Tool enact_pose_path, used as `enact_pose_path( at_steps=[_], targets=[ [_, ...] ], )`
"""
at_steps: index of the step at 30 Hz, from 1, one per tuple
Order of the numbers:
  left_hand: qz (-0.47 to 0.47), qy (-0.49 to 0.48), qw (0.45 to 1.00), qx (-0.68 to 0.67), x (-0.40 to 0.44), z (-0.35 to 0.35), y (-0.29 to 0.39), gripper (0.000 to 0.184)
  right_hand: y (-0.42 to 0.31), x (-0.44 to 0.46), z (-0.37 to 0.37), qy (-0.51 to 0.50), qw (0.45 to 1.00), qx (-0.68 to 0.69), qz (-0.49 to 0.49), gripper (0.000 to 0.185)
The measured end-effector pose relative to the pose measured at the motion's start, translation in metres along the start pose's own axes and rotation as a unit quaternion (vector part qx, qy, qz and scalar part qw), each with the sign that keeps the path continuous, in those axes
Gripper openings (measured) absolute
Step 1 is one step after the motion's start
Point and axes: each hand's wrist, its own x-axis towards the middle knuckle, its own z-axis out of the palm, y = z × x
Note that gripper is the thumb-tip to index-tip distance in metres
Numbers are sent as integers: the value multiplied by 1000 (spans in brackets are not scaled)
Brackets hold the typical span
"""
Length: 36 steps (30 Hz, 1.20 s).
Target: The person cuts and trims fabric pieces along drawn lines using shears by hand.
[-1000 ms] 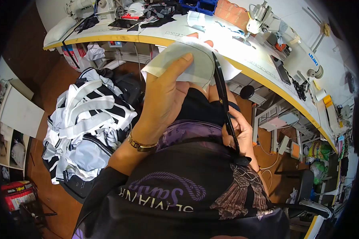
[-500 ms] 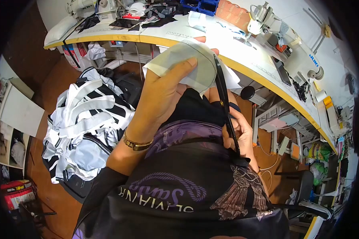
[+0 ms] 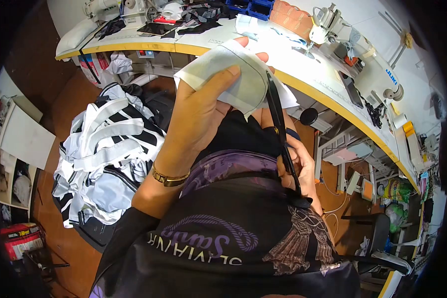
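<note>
My left hand (image 3: 196,111) pinches a pale, thin sheet (image 3: 248,82), with the thumb flat on top and fingertips showing past its far edge. A dark curved line runs along the sheet near its right side. I cannot tell whether it is paper or fabric. My right hand (image 3: 300,166) is closed around the handles of long black scissors (image 3: 276,111). Their blades point away from me along the sheet's right edge, close to the curved line. White material (image 3: 286,94) shows just beyond the blades. Part of the handles is hidden by my fingers.
A pile of white and black garments (image 3: 109,159) lies at the left. Ahead curves a white worktable (image 3: 303,74) with a yellow edge. Sewing machines (image 3: 328,27), blue bins (image 3: 258,9), dark fabric scraps (image 3: 198,20) and a phone (image 3: 350,88) are on it.
My left hand and the sheet have shifted slightly left, and the sheet has tilted a little. Both hands keep their grip, and the scissors have barely moved.
</note>
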Motion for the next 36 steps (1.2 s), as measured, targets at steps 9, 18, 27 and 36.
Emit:
enact_pose_path(
  at_steps=[9,18,27,36],
  targets=[
    [-1,-3,1000,-1,-1,4,-2,45,-3,1,5,14,1000,-6,4,89],
    [-1,-10,1000,-3,-1,2,1,44,-3,1,5,12,1000,-1,13,88],
    [-4,27,999,-30,-3,8,-4,37,-4,3,2,-3,1000,13,0,88],
    [4,-1,1000,-15,-2,2,-5,42,-5,1,5,9,1000,-3,19,85]
  ],
)
